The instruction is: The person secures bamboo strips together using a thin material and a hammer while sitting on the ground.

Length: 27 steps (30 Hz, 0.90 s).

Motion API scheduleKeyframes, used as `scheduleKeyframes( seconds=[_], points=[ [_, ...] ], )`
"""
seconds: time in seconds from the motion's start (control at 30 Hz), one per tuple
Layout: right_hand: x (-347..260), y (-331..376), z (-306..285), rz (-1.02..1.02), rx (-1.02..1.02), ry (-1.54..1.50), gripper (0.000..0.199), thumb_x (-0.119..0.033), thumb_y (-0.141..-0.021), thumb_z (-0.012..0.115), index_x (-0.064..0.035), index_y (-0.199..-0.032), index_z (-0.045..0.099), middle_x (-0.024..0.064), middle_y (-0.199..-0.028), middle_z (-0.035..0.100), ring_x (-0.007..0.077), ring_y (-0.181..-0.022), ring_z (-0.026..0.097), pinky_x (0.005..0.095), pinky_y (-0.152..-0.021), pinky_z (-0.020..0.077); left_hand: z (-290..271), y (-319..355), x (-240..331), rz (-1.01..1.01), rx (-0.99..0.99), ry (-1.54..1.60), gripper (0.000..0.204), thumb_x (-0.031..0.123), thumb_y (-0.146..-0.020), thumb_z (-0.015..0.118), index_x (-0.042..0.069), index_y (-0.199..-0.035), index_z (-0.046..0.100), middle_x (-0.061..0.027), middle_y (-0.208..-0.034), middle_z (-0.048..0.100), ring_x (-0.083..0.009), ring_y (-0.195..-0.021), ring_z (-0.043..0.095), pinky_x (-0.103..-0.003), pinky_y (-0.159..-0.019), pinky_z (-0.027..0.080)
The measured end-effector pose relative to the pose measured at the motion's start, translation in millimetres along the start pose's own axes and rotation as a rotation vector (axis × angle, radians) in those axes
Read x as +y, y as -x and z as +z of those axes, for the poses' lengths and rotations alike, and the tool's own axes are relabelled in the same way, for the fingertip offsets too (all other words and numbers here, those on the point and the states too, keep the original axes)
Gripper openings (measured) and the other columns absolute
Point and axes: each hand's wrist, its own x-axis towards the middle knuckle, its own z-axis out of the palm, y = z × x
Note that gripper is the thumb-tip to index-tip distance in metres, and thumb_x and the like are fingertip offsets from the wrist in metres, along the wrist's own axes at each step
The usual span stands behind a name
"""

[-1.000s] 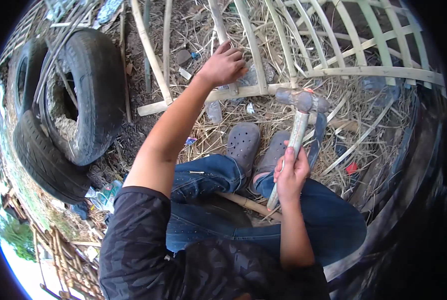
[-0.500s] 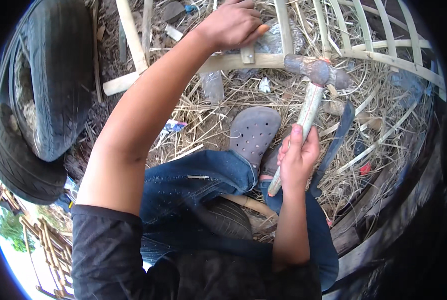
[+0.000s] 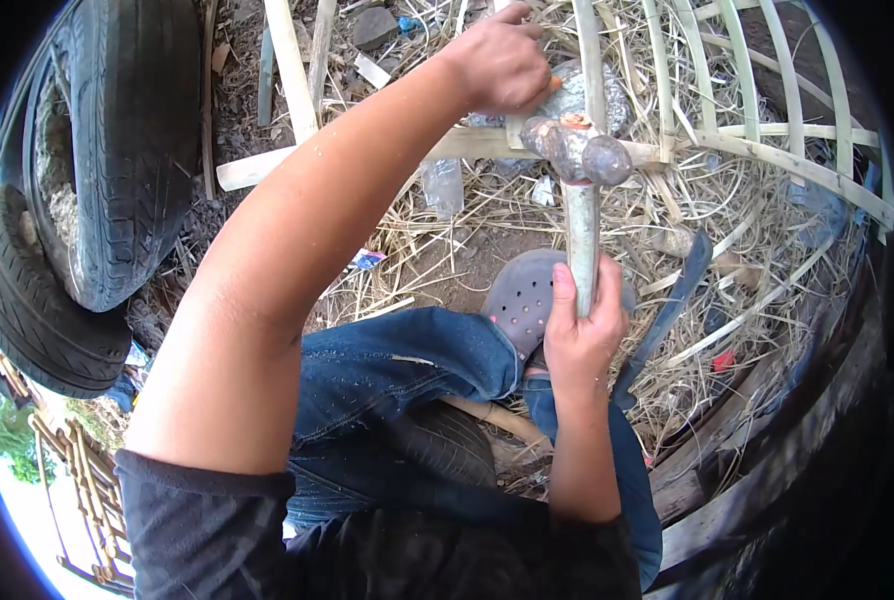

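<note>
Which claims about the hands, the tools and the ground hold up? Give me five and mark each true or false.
1. The right hand grips a pale-handled, metal-headed hammer. True.
2. The left hand is on the hammer too. False: it is up by the pale, flat slats.
3. A long, dark, curved blade lies on the dry straw. True.
4. Black rubber tires lie at the picture's right. False: they are at its left.
5. The perforated clog is red. False: it is grey.
</note>
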Motion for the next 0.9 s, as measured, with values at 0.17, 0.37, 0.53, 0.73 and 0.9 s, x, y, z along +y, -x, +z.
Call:
scheduleKeyframes(
  seconds=[0.17,0.37,0.53,0.73,0.9],
  points=[
    [-11,-12,-1,0.086,-0.142,0.152,0.030,-0.022,-0.094,0.066,-0.0005,-0.114,0.058,0.0186,-0.083,0.068,0.0362,-0.074,0.069,0.0419,-0.066,0.0522,-1,-2,-1,0.024,-0.090,-0.076,0.028,0.030,-0.076,0.055,0.016,-0.053,0.059,-0.0073,-0.060,0.062,-0.0255,-0.078,0.060,-0.048,-0.092,0.037],
    [-12,-5,-4,-0.002,-0.028,0.102,0.028,-0.021,-0.095,0.065,-0.0007,-0.114,0.058,0.0169,-0.081,0.067,0.0332,-0.072,0.069,0.0404,-0.066,0.0521,2,-5,0,0.010,-0.089,-0.057,0.026,0.029,-0.075,0.056,0.016,-0.053,0.062,-0.0073,-0.058,0.063,-0.0265,-0.073,0.063,-0.050,-0.097,0.037],
    [-18,-15,-1,0.015,-0.086,0.232,0.027,-0.020,-0.095,0.064,-0.0005,-0.113,0.058,0.0155,-0.080,0.066,0.0278,-0.071,0.068,0.0383,-0.066,0.0515,0,-1,-1,0.009,-0.093,-0.085,0.025,0.028,-0.074,0.057,0.015,-0.053,0.063,-0.0085,-0.058,0.064,-0.0282,-0.064,0.063,-0.052,-0.097,0.037],
    [-6,2,-1,-0.079,0.059,0.109,0.029,-0.020,-0.095,0.064,0.0001,-0.116,0.058,0.0171,-0.083,0.066,0.0299,-0.072,0.067,0.0391,-0.067,0.0512,12,-5,0,0.021,-0.040,-0.109,0.023,0.028,-0.073,0.057,0.016,-0.055,0.065,-0.0080,-0.059,0.064,-0.0278,-0.065,0.065,-0.053,-0.097,0.037],
    [-7,-4,4,0.018,-0.049,0.206,0.032,-0.020,-0.096,0.063,0.0009,-0.119,0.057,0.0156,-0.082,0.066,0.0256,-0.072,0.067,0.0374,-0.067,0.0512,8,-4,1,0.007,-0.095,-0.142,0.024,0.029,-0.075,0.057,0.016,-0.057,0.067,-0.0094,-0.063,0.067,-0.0277,-0.068,0.067,-0.054,-0.097,0.038]
  ],
)
